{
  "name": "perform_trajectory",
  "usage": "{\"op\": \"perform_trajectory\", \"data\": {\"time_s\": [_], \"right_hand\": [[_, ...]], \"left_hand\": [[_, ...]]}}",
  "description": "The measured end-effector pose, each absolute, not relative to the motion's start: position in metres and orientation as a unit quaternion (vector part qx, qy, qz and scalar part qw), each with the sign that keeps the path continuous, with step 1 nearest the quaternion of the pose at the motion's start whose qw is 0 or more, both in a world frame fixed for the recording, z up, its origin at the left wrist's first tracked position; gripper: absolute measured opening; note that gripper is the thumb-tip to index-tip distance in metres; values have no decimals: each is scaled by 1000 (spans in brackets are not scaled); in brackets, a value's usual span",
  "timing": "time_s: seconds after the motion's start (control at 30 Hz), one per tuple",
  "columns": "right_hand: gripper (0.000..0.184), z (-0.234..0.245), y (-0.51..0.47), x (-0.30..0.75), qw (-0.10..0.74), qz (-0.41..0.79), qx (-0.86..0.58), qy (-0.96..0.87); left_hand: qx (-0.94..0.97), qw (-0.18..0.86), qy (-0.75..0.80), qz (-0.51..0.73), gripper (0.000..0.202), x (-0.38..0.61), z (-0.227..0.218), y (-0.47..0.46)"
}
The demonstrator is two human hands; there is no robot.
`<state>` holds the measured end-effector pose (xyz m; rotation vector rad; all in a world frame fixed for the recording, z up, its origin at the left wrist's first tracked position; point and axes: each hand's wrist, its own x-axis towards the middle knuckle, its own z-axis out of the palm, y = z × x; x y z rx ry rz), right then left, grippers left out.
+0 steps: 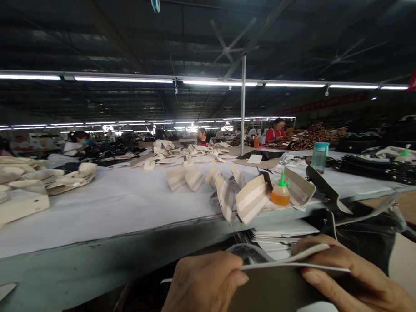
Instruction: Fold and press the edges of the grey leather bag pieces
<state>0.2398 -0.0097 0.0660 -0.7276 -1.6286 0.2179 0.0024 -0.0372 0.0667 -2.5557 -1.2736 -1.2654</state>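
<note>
Stacks of cream bag panels (19, 186) lie at the far left of the white-covered table (124, 207), well apart from your hands; further along the cloth, folded cream pieces (197, 176) stand in a loose row, and one larger folded piece (252, 198) leans at the table's near edge, just beside a small orange glue bottle (281, 193) with a green nozzle; under that edge sits a pile of flat white sheets (280, 231); a teal-capped bottle (320, 156) stands further back to the right, near a heap of dark parts (378, 170).

Your left hand (203, 288) is low in the view, below the table's edge; its thumb and curled fingers pinch the left end of a flat grey-brown panel (267, 294) with a thin white edge; your right hand (357, 284) holds the same panel at its right end, thumb underneath, fingers pressed together over the top edge, folding a white strip down on it; the panel lies between your two hands, held nearly level in front of you, off the table; other people sit at work far down the hall.
</note>
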Motion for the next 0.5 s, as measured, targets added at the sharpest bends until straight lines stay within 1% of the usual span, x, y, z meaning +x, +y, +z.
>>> {"op": "perform_trajectory", "data": {"time_s": [0.2, 0.37, 0.43, 0.5], "right_hand": [[11, 61, -5, 240, 621, 107, -283, -723], [8, 63, -4, 234, 582, 105, -241, -770], [11, 64, -4, 231, 579, 111, -220, -777], [8, 64, -3, 231, 569, 99, -216, -787]], "left_hand": [[-828, -2, -385, -408, 17, 20, 66, -28], [-840, -42, -377, -387, 22, 33, 71, -26], [-838, -45, -379, -390, 23, 36, 69, -25], [-821, -40, -400, -405, 22, 38, 65, -22]]}}
